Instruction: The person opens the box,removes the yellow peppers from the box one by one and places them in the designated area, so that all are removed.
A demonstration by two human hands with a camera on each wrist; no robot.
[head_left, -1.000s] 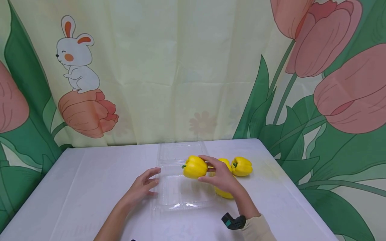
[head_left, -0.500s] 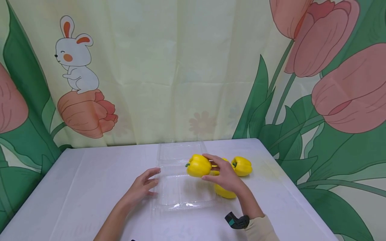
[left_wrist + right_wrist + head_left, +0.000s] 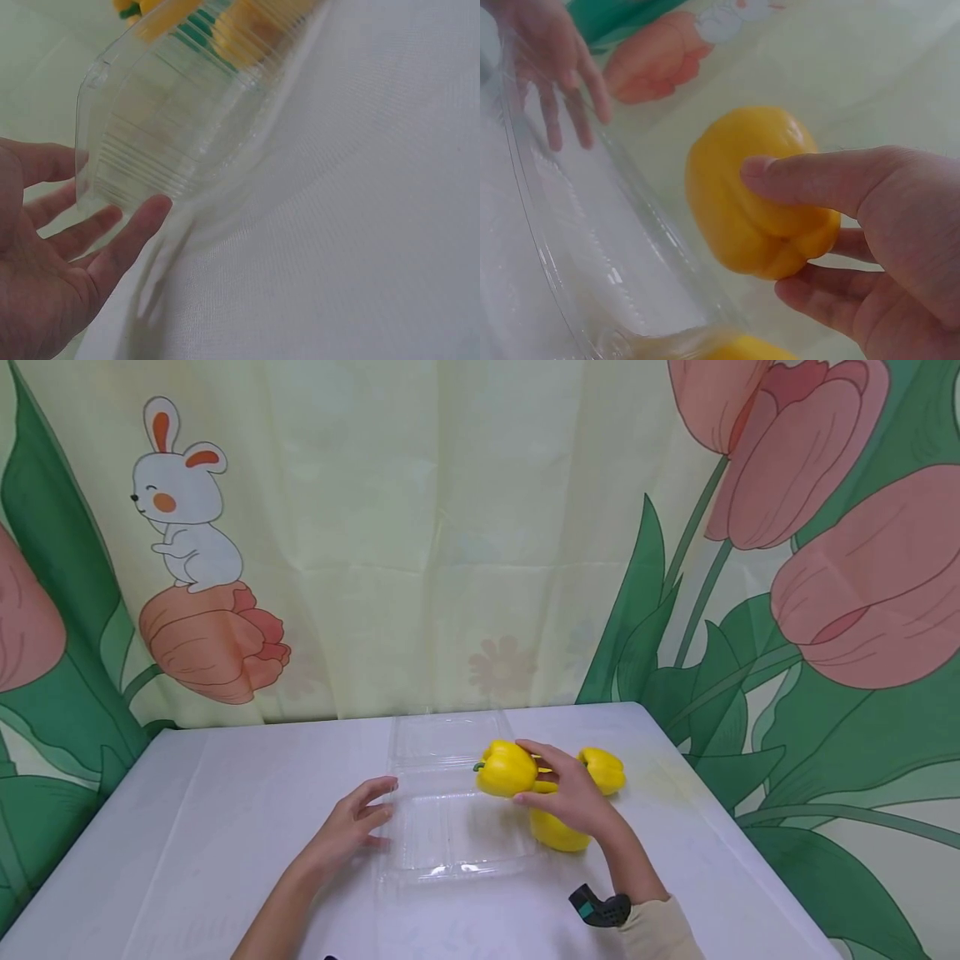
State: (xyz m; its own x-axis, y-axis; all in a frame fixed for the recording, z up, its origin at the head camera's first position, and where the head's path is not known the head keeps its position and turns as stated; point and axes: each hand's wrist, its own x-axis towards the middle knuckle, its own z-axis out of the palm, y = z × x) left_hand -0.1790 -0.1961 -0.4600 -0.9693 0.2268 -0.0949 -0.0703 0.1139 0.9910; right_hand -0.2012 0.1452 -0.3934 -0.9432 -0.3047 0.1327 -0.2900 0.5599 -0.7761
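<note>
In the head view, my right hand [image 3: 566,789] holds a yellow bell pepper [image 3: 506,768] above the right side of a clear plastic clamshell box [image 3: 465,835]. Thumb and fingers grip the pepper [image 3: 742,202] from its blossom end; its green stem points left in the head view. My left hand [image 3: 348,818] stays at the box's left edge. Seen from the left wrist, its spread, nearly straight fingers [image 3: 142,225] meet the clear wall of the box [image 3: 165,112]. Other yellow peppers lie right of the box, one in front [image 3: 558,833] and one partly hidden behind my right hand.
Another yellow pepper [image 3: 603,770] lies farther back on the right. The box's lid [image 3: 450,737] is folded back toward the table's far edge. A white cloth covers the table [image 3: 225,827], and a printed curtain [image 3: 360,568] hangs behind it.
My right hand has drifted right and slightly away with the pepper, toward the other peppers. My left hand and the box have kept their places.
</note>
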